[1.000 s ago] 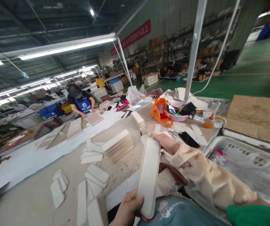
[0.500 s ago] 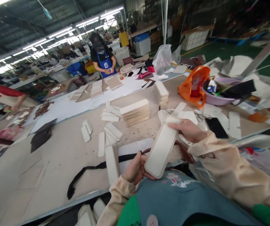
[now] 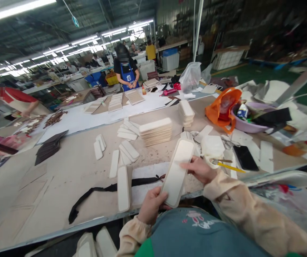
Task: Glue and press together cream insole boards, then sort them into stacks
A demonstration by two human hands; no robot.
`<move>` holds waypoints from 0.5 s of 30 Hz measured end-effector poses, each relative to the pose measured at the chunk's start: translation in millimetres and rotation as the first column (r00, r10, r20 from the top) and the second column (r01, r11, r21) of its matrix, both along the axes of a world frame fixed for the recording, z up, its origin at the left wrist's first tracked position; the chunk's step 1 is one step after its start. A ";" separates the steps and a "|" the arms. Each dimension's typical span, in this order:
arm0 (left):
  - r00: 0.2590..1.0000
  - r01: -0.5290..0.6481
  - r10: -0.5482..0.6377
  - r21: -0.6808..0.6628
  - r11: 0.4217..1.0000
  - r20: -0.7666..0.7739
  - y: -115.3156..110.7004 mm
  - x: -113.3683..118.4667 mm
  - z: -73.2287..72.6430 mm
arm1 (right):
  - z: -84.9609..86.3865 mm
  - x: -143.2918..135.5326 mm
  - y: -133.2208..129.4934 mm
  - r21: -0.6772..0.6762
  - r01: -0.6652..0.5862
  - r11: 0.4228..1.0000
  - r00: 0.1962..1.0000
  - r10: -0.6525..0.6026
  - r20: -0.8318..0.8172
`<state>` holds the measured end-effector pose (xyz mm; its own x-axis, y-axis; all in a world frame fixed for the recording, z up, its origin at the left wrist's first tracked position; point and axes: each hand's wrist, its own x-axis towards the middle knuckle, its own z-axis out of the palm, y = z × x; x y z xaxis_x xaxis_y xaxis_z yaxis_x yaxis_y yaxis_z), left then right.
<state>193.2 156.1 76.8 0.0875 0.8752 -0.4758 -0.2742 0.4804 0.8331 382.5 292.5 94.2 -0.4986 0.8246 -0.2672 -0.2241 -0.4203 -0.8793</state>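
Note:
Tilted over the table's near edge is a long cream panel with rounded ends [image 3: 177,175]. My left hand [image 3: 151,204] grips its lower left corner, thumb on top. My right hand [image 3: 200,170] holds its right edge near the middle, thumb on the face and the other fingers hidden underneath. To the left, a similar cream panel [image 3: 123,189] lies beside a black strap [image 3: 97,192]. Beyond my hands stands a tall stack of such panels [image 3: 156,130], with loose panels [image 3: 128,152] fanned out next to it.
A smaller panel stack [image 3: 187,112], an orange bag [image 3: 221,109], a purple basin [image 3: 249,123], a black phone [image 3: 246,157] and a yellow-handled tool [image 3: 231,166] are on the right. Dark sheets [image 3: 50,146] lie left. A co-worker in a blue apron [image 3: 128,76] stands across the table.
My left hand has gone from lying open under the panel to gripping its lower corner. My right hand has shifted from the panel's top end down its right edge.

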 end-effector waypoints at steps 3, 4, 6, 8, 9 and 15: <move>0.999 0.003 -0.003 0.000 1.000 -0.044 -11.1 -2.7 -7.0 | -13.0 -25.4 -27.3 0.001 -0.103 0.995 0.991 0.103 -0.090; 0.998 0.009 -0.009 -0.002 1.000 -0.062 -15.8 -4.4 -9.2 | -15.8 -32.0 -33.4 -0.007 -0.100 0.995 0.991 0.099 -0.095; 0.995 0.019 -0.019 -0.002 1.000 -0.099 -26.0 -9.0 -12.1 | -17.5 -40.7 -38.3 -0.031 -0.057 0.998 0.996 0.055 -0.066; 0.991 0.022 -0.021 0.007 1.000 -0.131 -35.9 -15.1 -12.6 | -14.1 -44.6 -33.8 -0.041 -0.005 0.999 1.000 0.004 -0.030; 0.990 0.024 -0.022 0.011 1.000 -0.142 -40.1 -18.9 -12.3 | -11.3 -45.8 -29.1 -0.039 0.016 0.999 1.000 -0.017 -0.012; 0.990 0.027 -0.021 0.037 0.999 -0.141 -54.4 -48.3 -18.1 | -1.5 -62.0 2.6 -0.035 0.028 0.999 0.984 -0.022 0.175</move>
